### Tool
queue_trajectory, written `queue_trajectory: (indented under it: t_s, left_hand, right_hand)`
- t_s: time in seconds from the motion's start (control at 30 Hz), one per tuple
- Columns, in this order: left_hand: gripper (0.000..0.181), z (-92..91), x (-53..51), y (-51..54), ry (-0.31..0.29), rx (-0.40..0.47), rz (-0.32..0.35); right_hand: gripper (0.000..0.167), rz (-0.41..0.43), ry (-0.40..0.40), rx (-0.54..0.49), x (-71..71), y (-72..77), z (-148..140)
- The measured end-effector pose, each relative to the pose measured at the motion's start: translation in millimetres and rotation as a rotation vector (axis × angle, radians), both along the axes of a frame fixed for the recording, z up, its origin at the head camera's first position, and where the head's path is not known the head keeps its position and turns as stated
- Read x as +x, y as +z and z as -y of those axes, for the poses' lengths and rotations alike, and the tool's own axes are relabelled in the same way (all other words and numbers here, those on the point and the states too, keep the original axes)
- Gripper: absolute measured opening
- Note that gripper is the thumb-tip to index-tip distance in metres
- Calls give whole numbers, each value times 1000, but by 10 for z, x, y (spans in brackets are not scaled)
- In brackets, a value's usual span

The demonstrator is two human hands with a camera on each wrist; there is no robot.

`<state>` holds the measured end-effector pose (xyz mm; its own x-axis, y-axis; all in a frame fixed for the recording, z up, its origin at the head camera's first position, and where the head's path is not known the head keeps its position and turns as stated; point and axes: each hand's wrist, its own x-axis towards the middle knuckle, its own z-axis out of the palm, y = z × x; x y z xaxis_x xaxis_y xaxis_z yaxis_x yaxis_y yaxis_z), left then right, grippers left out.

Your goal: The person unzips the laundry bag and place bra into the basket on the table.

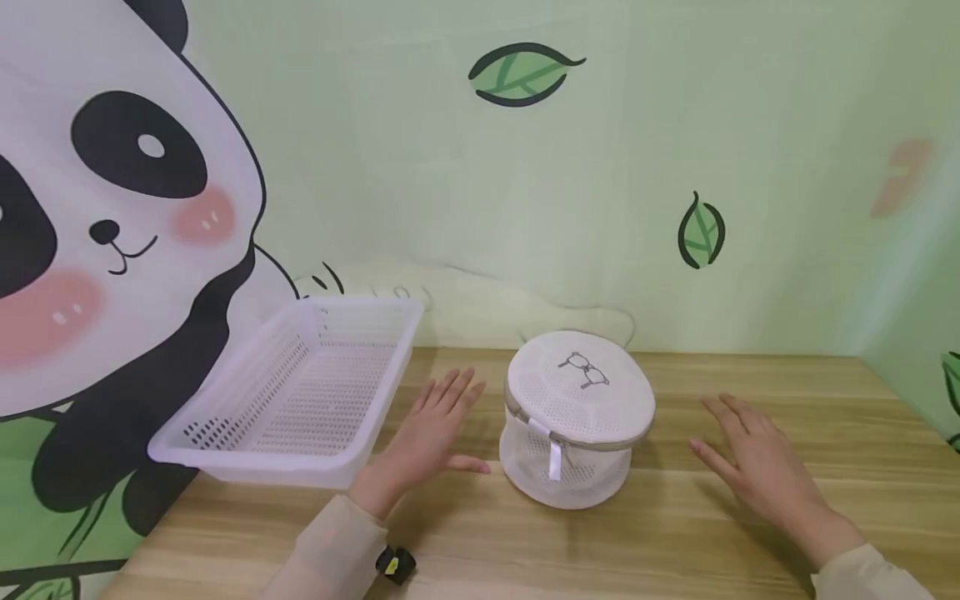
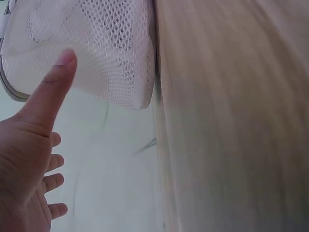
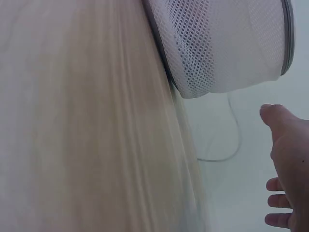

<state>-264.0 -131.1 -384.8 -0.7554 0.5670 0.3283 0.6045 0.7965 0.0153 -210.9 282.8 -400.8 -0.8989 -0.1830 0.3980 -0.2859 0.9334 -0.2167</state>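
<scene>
A round white mesh bag (image 1: pixel 581 392) stands upright on the wooden table, its lid closed, with a glasses drawing on top and a white zipper pull at the front. My left hand (image 1: pixel 423 442) is to its left, fingers spread, holding nothing. To its right and farther off is my right hand (image 1: pixel 768 471), also spread and empty. In the left wrist view, the left hand (image 2: pixel 34 159) has its thumb in front of the mesh bag (image 2: pixel 96 48). The right wrist view has the right hand (image 3: pixel 292 159) apart from the bag (image 3: pixel 217 43).
A white perforated plastic basket (image 1: pixel 352 467) stands on the table (image 1: pixel 600 558) at the left, close by the left hand. A small black object (image 1: pixel 395 564) is beside the left sleeve. Behind the table hangs a green backdrop (image 1: pixel 420 167) with a panda and leaves.
</scene>
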Motion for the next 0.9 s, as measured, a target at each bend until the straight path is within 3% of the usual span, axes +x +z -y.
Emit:
queue_trajectory:
  t_s: [0.2,0.43,0.6,0.9]
  left_hand:
    - [107,-26,50,27,-14,53,-54]
    - [103,-90,95,138,-65,148,-122]
    - [104,-159,142,209,-119,162,-198]
    - [103,-210,239,243,-158,174,-292]
  right_hand:
    - [59,-108,14,-52,10,17,49]
    - [51,-183,9,-130,63,153,146]
    - [47,-266,18,-133,111,232,206]
    - [44,-346,61,-139,188,351,359]
